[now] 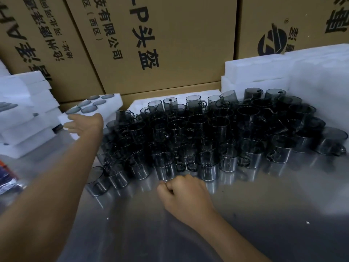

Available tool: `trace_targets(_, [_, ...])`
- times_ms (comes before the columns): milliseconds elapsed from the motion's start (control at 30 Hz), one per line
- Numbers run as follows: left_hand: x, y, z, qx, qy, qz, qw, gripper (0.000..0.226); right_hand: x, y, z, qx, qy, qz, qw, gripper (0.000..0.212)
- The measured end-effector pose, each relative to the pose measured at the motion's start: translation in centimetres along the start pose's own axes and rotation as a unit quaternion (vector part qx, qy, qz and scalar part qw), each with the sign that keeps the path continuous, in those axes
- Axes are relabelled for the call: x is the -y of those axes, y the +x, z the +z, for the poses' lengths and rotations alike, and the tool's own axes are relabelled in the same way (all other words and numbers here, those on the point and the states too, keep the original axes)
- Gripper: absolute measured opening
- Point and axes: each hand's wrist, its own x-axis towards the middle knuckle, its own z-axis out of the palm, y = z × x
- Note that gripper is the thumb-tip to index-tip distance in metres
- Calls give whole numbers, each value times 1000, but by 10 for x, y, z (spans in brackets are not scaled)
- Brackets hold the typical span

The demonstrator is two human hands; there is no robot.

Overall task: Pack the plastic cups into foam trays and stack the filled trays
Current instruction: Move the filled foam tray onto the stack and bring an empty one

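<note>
A large crowd of smoky grey plastic cups (pixel 207 133) with handles stands on the shiny metal table (pixel 264 214). A white foam tray (pixel 115 103) filled with several cups lies tilted at the back left. My left hand (pixel 85 122) reaches out to its near edge, fingers spread flat against the foam. My right hand (pixel 186 193) rests on the table just in front of the nearest cups, fingers curled shut with nothing in them.
Stacked foam trays (pixel 28 118) rise at the far left. More white foam (pixel 283 72) is piled at the back right, and a foam sheet (pixel 179 96) lies behind the cups. Big cardboard boxes (pixel 170 44) wall off the back. A coloured plastic packet (pixel 7 178) lies at the left edge.
</note>
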Motion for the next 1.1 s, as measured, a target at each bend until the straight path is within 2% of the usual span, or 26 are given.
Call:
trace_targets(67, [-3,-11,-1,2,-32,60,998,57,-1,0,2,-6,11,4,1000,54])
trace_targets(200, [-2,-38,-4,91,-77,254,960,19,-2,2,0,-14,44,23,999,58])
trace_targets(267, [-2,-60,-8,115,-76,307,942,21,-2,2,-1,-14,68,31,997,60])
trace_targets(333, [3,-87,-11,151,-74,332,928,27,-2,-1,-4,-21,102,45,994,60])
trace_targets(433, [22,-119,-17,206,-11,351,913,33,-2,-9,-12,-49,147,84,984,58])
trace_targets(567, [41,-136,-23,170,62,415,892,39,1,-28,-19,-69,187,117,973,57])
trace_targets(700, [43,-137,-29,161,86,419,889,30,3,-48,-26,-82,209,122,967,59])
trace_targets(833, [44,-142,-43,168,52,393,902,23,3,-64,-34,-75,252,144,954,60])
trace_targets(933, [49,-158,-63,137,-5,415,899,16,0,-76,-41,-71,299,147,940,60])
trace_targets(1000, [53,-177,-79,126,-37,453,882,14,0,-81,-45,-81,326,149,930,60])
trace_targets(1100, [64,-219,-99,161,-58,510,843,15,2,-86,-49,-137,360,173,907,60])
